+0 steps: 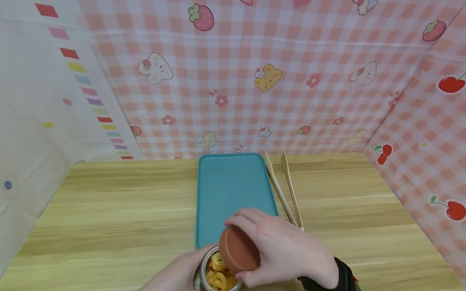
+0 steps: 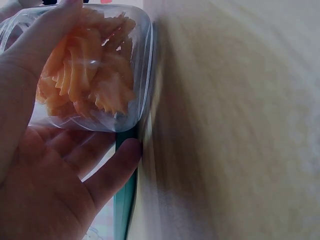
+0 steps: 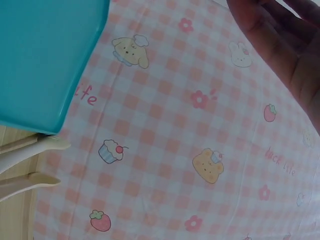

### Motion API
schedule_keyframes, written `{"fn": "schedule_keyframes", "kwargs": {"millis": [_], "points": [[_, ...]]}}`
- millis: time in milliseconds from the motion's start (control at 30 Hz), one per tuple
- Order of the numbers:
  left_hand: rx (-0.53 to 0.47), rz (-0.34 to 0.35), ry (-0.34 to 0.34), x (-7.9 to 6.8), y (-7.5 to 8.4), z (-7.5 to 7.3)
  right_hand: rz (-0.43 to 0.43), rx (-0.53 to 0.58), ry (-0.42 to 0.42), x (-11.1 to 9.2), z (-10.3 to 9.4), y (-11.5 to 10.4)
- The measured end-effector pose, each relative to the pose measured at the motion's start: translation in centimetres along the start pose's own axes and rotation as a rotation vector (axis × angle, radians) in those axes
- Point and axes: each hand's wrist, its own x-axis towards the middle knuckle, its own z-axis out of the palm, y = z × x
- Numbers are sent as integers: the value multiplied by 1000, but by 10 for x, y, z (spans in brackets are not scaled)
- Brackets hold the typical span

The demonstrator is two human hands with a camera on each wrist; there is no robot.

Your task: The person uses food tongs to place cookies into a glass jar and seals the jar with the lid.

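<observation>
At the front of the table, my left hand (image 1: 182, 270) holds a clear jar (image 2: 146, 85) with a metallic-looking rim. Wavy orange-yellow snack pieces (image 1: 218, 279) fill part of it. In the left wrist view the thumb of my left hand (image 2: 55, 185) lies across the jar's side, with fingers behind and below it. My right hand (image 1: 287, 246) grips a round brown lid (image 1: 238, 248), tilted over the right part of the jar's mouth; whether lid and rim touch I cannot tell. The right wrist view catches only part of that hand (image 3: 290, 50), without the lid.
Behind the jar lies a teal rectangular tray (image 1: 233, 190). Along its right side are light wooden tongs (image 1: 280, 190), their near end partly hidden by the right hand. The wood-grain table (image 1: 127, 210) meets a pink checked cloth (image 1: 236, 93) at the back and cloth walls at both sides.
</observation>
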Motion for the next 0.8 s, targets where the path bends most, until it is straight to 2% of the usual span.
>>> {"fn": "schedule_keyframes", "kwargs": {"millis": [100, 233, 367, 533, 600, 733, 800], "points": [[60, 28, 22, 0, -1, 0, -14, -6, 31, 2, 3, -2], [73, 33, 26, -1, 1, 0, -76, 4, 15, 4, 6, -4], [2, 31, 19, -1, 6, 1, -138, -19, -25, 5, 11, -7], [-99, 30, -1, 0, 11, 1, -168, -71, -43, 6, 18, -10], [-93, 23, 4, -1, 9, 1, -177, -89, -48, 7, 20, -12], [2, 35, 37, -2, 5, 1, -201, -130, -57, 9, 23, -15], [14, 34, 36, -3, 3, 1, -205, -135, -65, 10, 25, -16]]}}
